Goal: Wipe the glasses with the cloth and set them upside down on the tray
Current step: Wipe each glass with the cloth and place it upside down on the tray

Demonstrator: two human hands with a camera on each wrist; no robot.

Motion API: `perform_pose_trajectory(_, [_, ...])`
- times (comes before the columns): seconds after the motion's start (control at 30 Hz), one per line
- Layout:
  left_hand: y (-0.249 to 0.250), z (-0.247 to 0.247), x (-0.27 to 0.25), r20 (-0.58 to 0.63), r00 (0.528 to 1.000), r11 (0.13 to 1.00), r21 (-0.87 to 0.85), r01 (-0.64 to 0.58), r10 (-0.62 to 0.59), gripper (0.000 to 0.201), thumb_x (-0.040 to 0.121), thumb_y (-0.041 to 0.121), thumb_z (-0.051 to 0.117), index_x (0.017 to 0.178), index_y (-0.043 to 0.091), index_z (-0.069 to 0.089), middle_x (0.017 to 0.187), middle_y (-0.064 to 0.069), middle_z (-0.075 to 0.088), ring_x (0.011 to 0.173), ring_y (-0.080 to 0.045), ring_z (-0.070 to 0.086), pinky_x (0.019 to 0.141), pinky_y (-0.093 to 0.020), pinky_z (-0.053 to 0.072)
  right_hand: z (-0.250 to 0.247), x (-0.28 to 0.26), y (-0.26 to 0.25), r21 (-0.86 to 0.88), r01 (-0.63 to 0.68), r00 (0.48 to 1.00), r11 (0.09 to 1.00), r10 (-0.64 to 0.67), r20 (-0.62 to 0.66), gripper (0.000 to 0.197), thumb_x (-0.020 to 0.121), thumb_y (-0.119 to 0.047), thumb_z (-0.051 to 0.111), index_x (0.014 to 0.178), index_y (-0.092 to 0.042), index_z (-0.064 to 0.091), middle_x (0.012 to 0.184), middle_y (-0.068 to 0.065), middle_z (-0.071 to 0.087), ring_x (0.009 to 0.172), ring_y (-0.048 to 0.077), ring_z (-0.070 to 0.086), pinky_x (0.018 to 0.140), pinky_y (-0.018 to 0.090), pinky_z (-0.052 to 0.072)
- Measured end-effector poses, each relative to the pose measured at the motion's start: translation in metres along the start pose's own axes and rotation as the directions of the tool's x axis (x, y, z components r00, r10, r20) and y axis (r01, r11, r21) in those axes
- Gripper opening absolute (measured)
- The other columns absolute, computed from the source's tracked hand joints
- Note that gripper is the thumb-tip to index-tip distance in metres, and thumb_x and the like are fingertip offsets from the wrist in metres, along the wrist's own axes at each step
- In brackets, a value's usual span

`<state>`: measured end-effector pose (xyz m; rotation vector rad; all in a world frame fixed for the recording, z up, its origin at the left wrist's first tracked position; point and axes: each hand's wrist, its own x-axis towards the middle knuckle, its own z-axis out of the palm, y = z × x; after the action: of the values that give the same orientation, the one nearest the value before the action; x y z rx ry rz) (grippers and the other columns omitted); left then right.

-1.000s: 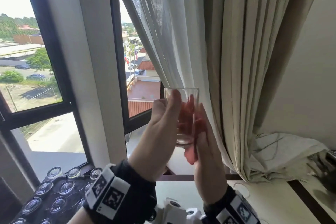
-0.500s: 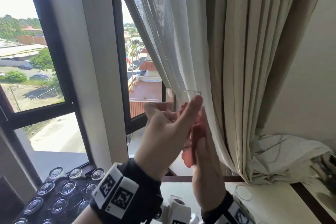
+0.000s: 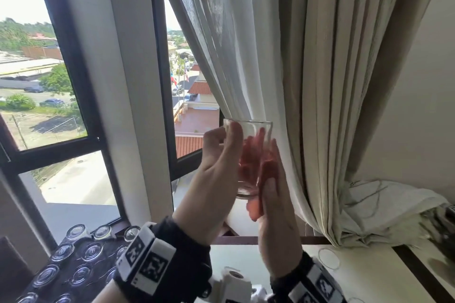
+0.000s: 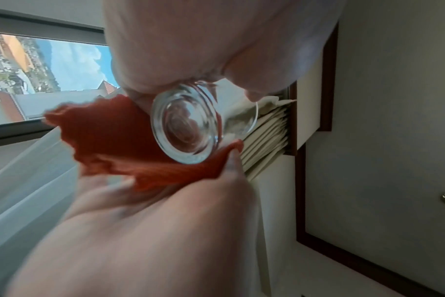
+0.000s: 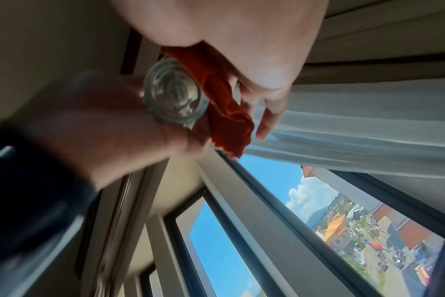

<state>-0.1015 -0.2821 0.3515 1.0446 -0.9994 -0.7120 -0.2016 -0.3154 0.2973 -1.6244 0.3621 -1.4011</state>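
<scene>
I hold a clear glass (image 3: 248, 155) upright at chest height in front of the window. My left hand (image 3: 221, 155) grips its left side, one fingertip near the rim. My right hand (image 3: 273, 192) holds a red cloth (image 3: 266, 172) against the right side, its fingers showing through the glass. From the left wrist view I see the thick glass base (image 4: 186, 124) with the cloth (image 4: 107, 136) under it. The right wrist view shows the base (image 5: 174, 92) beside the cloth (image 5: 221, 104). At lower left is a dark tray (image 3: 98, 261) with several upside-down glasses (image 3: 76, 231).
A sheer curtain (image 3: 229, 56) and a heavy beige curtain (image 3: 320, 106) hang just behind the glass, bunched on the sill at right (image 3: 381, 209). A white tabletop (image 3: 369, 283) lies below my hands, with a clear round rim (image 3: 328, 258) on it. Dark window frames stand left.
My left hand has shifted back from across the glass to its left side, as it was a second ago. The glass has stayed raised, with the cloth still against it.
</scene>
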Motion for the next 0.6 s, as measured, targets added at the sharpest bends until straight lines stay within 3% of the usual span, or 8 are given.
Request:
perform_pose_trajectory(0.07, [0.001,0.006,-0.007,0.044,0.999,1.000,0.020,0.007,-0.008,0.053,0.097,0.058,0.042,0.128,0.016,0.047,0.084,0.007,0.077,0.074,-0.011,0.074,0.068,-0.020,0.059,-0.008,0.014,-0.002,0.085,-0.104,0.995,0.991,0.102,0.019,0.058,0.104,-0.056,0.033,0.150,-0.022,0.042,0.117,-0.009,0.068,0.095,0.011,0.065,0.083,0.034,0.054])
perform_pose_trajectory(0.13, [-0.003,0.011,-0.013,0.054,0.998,0.999,0.038,0.007,-0.009,0.056,0.096,0.062,0.040,0.130,0.018,0.048,0.095,0.003,0.078,0.085,-0.014,0.073,0.080,-0.021,0.059,-0.013,0.030,-0.015,0.029,-0.005,1.000,1.000,0.005,0.023,0.045,0.112,-0.029,0.029,0.156,-0.023,0.033,0.150,-0.006,0.052,0.134,0.012,0.052,0.109,0.040,0.046])
perform_pose_trajectory(0.2, [-0.003,0.014,-0.015,0.011,1.000,0.998,0.059,0.008,-0.009,0.065,0.091,0.075,0.036,0.129,0.025,0.051,0.103,0.009,0.071,0.093,-0.007,0.067,0.098,-0.029,0.054,-0.010,0.038,-0.026,-0.005,0.171,0.985,0.985,-0.171,0.017,0.050,0.109,-0.006,0.032,0.158,-0.013,0.023,0.165,-0.006,0.025,0.150,0.005,0.025,0.121,0.037,0.031])
perform_pose_trajectory(0.33, [-0.002,0.005,-0.004,-0.056,0.996,0.993,-0.107,0.057,-0.063,0.069,0.094,0.078,0.043,0.131,0.020,0.052,0.125,-0.026,0.064,0.113,-0.037,0.070,0.105,-0.057,0.053,0.000,0.021,-0.020,-0.150,0.397,0.910,0.905,-0.368,0.190,0.056,0.096,0.012,0.035,0.151,0.004,0.027,0.167,0.012,0.015,0.155,0.024,0.014,0.123,0.048,0.025])
perform_pose_trajectory(0.4, [0.003,-0.004,0.001,-0.072,0.996,0.992,-0.118,0.040,-0.049,0.063,0.095,0.077,0.043,0.128,0.025,0.055,0.116,-0.027,0.061,0.097,-0.037,0.067,0.095,-0.056,0.055,-0.003,0.004,-0.003,-0.089,0.355,0.925,0.930,-0.337,0.174,0.055,0.099,0.008,0.033,0.153,-0.001,0.027,0.167,0.007,0.018,0.155,0.027,0.016,0.124,0.041,0.024])
perform_pose_trajectory(0.47, [0.005,-0.005,-0.001,-0.053,0.998,0.998,-0.065,0.023,-0.027,0.053,0.104,0.069,0.037,0.126,0.024,0.052,0.092,-0.008,0.069,0.079,-0.018,0.068,0.076,-0.035,0.057,-0.004,-0.009,0.008,-0.017,0.206,0.974,0.978,-0.203,0.101,0.048,0.109,-0.017,0.032,0.157,-0.019,0.031,0.160,-0.006,0.038,0.144,0.029,0.040,0.117,0.029,0.035])
perform_pose_trajectory(0.53, [0.005,0.002,-0.011,-0.006,1.000,1.000,0.014,0.014,-0.014,0.047,0.103,0.058,0.032,0.124,0.020,0.049,0.074,0.009,0.074,0.067,-0.006,0.072,0.061,-0.021,0.058,-0.006,-0.004,0.004,-0.066,0.055,0.998,0.996,-0.054,0.030,0.050,0.105,-0.054,0.038,0.148,-0.031,0.047,0.132,-0.009,0.065,0.111,0.027,0.064,0.096,0.037,0.050])
perform_pose_trajectory(0.6, [0.000,0.009,-0.019,0.043,0.999,0.999,0.031,0.015,-0.016,0.053,0.097,0.062,0.036,0.125,0.019,0.049,0.085,0.008,0.077,0.077,-0.006,0.075,0.067,-0.018,0.058,-0.016,0.008,-0.003,-0.112,0.071,0.997,0.991,-0.068,0.036,0.055,0.105,-0.050,0.037,0.149,-0.018,0.046,0.134,0.006,0.064,0.120,0.028,0.062,0.097,0.046,0.051])
